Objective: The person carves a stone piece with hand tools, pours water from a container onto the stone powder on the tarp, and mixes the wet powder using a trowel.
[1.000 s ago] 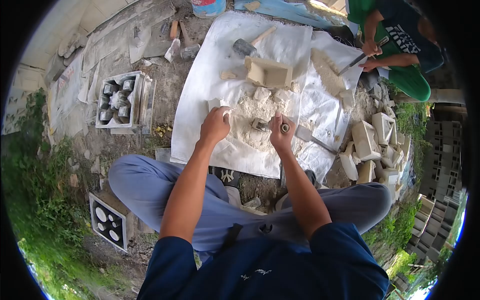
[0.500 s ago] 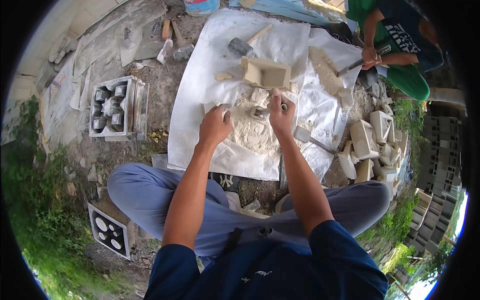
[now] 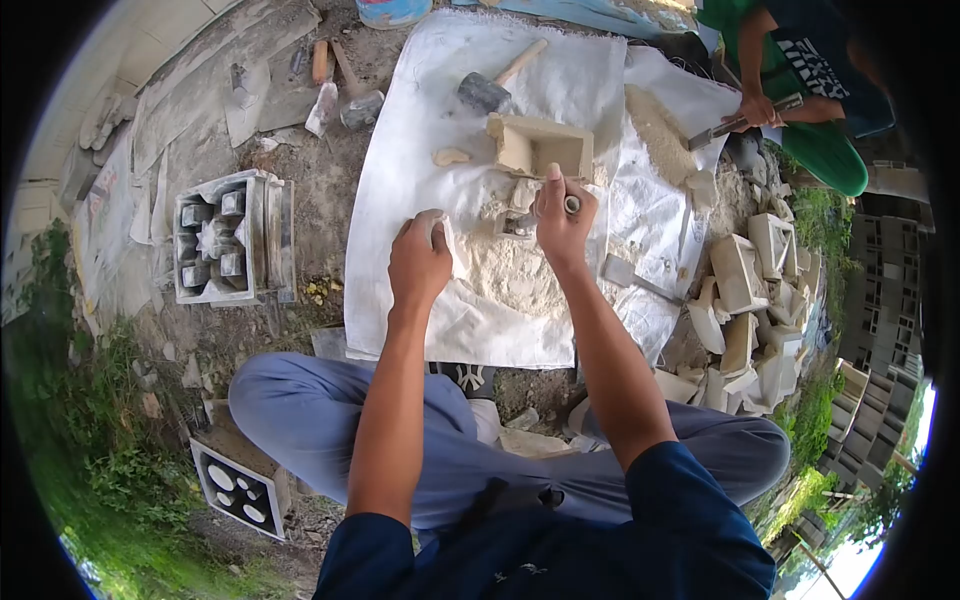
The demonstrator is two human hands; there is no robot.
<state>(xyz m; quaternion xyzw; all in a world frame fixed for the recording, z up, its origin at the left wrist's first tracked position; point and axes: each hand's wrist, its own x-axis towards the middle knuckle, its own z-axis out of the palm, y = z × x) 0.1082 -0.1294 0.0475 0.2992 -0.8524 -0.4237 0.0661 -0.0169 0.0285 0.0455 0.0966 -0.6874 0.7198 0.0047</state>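
My right hand (image 3: 566, 222) is closed around a short-handled tool (image 3: 572, 205), its round handle end showing beside the fingers. The tool's greyish head is low over the crumbled pale material (image 3: 515, 270) on the white sheet (image 3: 395, 190), partly hidden. To the left, my left hand (image 3: 420, 262) is closed on a pale flat piece (image 3: 450, 245) whose edge shows past the fingers. Just beyond my hands sits a hollow pale block (image 3: 545, 148) with its opening toward me. A smaller pale lump (image 3: 524, 193) lies between that block and the tool.
A mallet (image 3: 485, 92) lies on the sheet's far part; a flat metal tool (image 3: 635, 274) lies to the right. Broken blocks (image 3: 740, 275) are heaped at the right. A metal mold (image 3: 225, 240) stands left. At upper right, another person's hands (image 3: 762, 108) hold a long tool.
My left hand has turned and shifted slightly left and down, and the pale piece now stands out at its right side. My right hand stays on the tool. The view has shifted slightly.
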